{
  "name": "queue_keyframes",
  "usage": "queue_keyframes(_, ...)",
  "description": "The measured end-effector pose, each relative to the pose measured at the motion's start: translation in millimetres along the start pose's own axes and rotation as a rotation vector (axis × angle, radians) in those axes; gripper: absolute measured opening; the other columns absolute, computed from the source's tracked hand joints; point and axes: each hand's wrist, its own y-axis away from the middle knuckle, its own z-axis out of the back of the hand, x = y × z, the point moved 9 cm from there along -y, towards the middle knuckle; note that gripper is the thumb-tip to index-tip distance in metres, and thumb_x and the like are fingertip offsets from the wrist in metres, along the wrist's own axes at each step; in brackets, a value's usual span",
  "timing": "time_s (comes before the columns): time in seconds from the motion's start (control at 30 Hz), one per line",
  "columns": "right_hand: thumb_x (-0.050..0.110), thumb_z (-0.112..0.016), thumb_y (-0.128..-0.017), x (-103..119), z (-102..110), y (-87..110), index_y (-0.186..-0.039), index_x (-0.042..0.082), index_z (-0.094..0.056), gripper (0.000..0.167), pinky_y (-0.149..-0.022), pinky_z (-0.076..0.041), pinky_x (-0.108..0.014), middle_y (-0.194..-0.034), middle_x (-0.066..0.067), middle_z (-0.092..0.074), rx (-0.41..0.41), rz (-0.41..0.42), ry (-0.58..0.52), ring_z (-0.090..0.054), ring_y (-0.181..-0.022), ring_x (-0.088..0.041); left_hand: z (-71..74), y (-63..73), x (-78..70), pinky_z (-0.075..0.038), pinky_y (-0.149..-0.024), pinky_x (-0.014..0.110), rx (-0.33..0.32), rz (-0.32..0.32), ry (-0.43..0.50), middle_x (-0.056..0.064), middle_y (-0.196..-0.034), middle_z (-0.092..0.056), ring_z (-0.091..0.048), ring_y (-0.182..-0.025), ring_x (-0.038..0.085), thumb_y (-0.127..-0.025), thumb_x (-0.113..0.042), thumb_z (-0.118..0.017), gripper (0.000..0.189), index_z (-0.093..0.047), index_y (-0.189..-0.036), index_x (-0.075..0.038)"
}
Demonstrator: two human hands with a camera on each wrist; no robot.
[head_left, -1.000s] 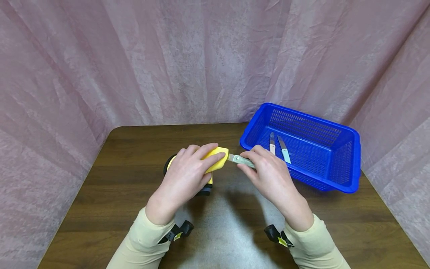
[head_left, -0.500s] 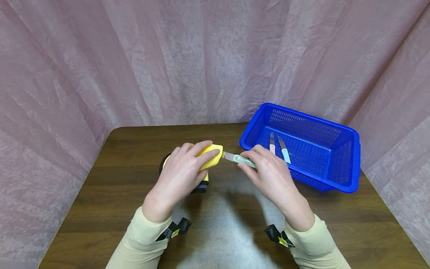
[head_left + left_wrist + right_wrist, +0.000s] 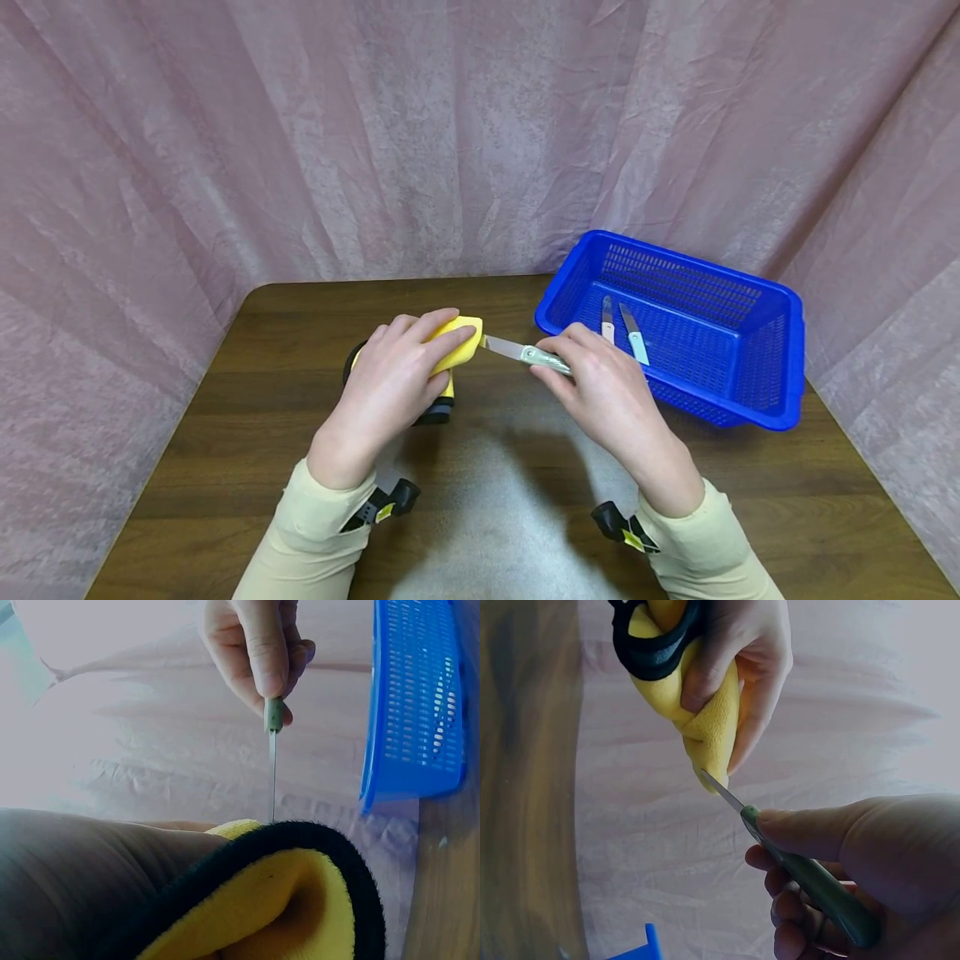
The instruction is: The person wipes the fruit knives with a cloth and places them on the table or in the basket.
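Observation:
A folded yellow cloth with a black border (image 3: 457, 343) is pinched between the thumb and fingers of my left hand (image 3: 393, 371). My right hand (image 3: 603, 387) grips the green handle of a small knife (image 3: 545, 359), whose blade points left at the cloth. The blade's tip lies at the cloth's edge, and most of the blade shows. In the right wrist view, the knife (image 3: 810, 885) meets the lower end of the bunched cloth (image 3: 712, 735). Seen from the left wrist, the black border of the cloth (image 3: 300, 836) hides the blade's tip.
At the right stands a blue plastic basket (image 3: 783, 350) with perforated sides. Inside it lie a knife with a pinkish handle (image 3: 607, 332) and a knife with a pale green handle (image 3: 637, 346). A pink curtain (image 3: 420, 142) hangs behind the wooden table (image 3: 247, 433).
My left hand has moved left with the cloth, sliding along the blade and baring more of it. The right hand and the knife have stayed nearly still.

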Motion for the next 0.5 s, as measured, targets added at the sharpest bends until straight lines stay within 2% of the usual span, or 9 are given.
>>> queue_keyframes(0.5,0.023,-0.086,-0.098,0.2,3.3,0.5,-0.113,0.013,-0.082,0.018,-0.065,-0.049,-0.039,-0.096,0.004,-0.068,-0.011,0.002,-0.01,-0.058,-0.077,-0.014,1.8,2.8,13.3,-0.055,-0.089,0.053,-0.016,0.043,0.0,0.009,-0.153,-0.064,-0.066,-0.116,0.041,-0.087,-0.006,-0.086,0.062,-0.074,-0.145,-0.022)
